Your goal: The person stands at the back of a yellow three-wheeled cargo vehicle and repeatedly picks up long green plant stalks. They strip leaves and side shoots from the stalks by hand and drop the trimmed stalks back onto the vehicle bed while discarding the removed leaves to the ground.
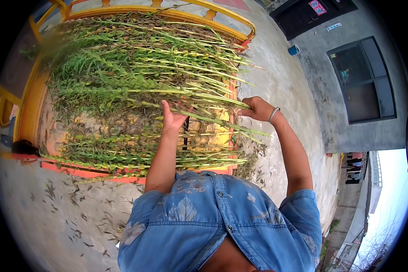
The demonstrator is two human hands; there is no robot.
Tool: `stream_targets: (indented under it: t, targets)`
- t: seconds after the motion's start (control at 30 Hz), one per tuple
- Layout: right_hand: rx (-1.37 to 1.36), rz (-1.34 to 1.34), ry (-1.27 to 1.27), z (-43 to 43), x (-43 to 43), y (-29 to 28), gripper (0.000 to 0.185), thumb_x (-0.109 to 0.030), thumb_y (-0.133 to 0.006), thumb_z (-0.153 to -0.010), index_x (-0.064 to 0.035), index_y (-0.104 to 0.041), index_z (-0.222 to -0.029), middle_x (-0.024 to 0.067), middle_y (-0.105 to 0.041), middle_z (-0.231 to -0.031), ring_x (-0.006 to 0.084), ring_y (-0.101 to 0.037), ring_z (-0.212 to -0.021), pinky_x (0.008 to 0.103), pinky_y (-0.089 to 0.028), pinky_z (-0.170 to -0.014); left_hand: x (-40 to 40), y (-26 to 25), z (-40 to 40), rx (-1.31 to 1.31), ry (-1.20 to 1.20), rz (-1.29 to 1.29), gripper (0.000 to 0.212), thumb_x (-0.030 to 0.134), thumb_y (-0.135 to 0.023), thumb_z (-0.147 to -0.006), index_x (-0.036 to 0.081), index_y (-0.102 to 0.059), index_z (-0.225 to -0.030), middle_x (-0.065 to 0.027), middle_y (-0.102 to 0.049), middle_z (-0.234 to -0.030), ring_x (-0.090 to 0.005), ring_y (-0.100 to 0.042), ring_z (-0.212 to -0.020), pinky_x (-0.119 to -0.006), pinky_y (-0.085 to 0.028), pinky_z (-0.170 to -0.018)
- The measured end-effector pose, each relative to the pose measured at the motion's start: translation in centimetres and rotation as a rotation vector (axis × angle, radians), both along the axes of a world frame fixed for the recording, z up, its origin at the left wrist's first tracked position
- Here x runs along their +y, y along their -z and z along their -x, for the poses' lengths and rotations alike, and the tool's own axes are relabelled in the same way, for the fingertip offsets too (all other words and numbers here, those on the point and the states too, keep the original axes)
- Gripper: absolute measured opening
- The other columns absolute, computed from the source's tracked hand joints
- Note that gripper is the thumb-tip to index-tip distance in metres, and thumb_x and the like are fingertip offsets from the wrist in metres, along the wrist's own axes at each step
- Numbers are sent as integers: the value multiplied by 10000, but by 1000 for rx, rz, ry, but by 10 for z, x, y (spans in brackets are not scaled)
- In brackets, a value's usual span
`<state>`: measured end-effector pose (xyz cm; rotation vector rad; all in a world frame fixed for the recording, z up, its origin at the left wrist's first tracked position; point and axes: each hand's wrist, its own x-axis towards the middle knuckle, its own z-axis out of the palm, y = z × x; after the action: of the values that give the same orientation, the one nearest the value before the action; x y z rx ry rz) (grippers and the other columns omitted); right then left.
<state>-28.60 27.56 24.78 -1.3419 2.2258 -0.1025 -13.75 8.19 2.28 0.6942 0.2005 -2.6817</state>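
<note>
Long green leafy plant stalks lie side by side across the flat bed of a yellow and orange cart, with their bare ends towards the right. My right hand, with a bangle at the wrist, grips several stalk ends at the bed's right edge. Below the middle of these stalks is my left hand, palm up and thumb raised apart, with its fingers partly hidden behind the stems. A thinner row of stalks rests along the near edge of the bed, beside my left forearm.
A yellow metal rail bounds the cart's far side. Fallen leaves are scattered over the concrete ground at the lower left. To the right stands a grey wall with a window. A blue bucket is near its foot.
</note>
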Motion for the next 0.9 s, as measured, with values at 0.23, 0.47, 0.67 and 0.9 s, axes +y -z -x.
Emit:
stream_targets:
  t: [0.23, 0.47, 0.67, 0.9]
  targets:
    - [249, -357, 74, 0, 70, 4, 632, -561, -713, -585, -4, -595, -859, 205, -590, -712, 368, -579, -733, 393, -462, -690, 0, 5, 12, 43, 10, -77, 1070, 572, -713, -588, 169, -113, -1378, -151, -146, -1394, -356, -198, -1275, -592, -223, -1015]
    - [695, -221, 69, -75, 18, 56, 1276, -572, -789, -368, -190, -137, -1396, 135, -426, -1246, 330, -487, -1040, 474, -392, -833, -9, 14, 18, 90, -95, -98, 878, 501, -701, -667, 139, -261, -1334, -130, -282, -1361, -318, -313, -1231, -531, -283, -1010]
    - [627, -162, 190, -45, 15, 89, 588, -156, -641, -637, -143, -420, -1181, 143, -603, -796, 319, -595, -735, 431, -461, -587, -10, -10, 10, 214, -122, -140, 695, 409, -615, -792, 56, -304, -1304, -137, -379, -1315, -312, -374, -1206, -501, -296, -1017]
    - [514, -136, 55, -2, -31, 16, 243, -147, -616, -597, -69, -534, -812, 159, -597, -718, 352, -578, -734, 430, -472, -631, -42, 14, -17, 132, -199, -123, 949, 423, -719, -681, 135, -124, -1363, -114, -190, -1391, -267, -231, -1286, -533, -231, -1046]
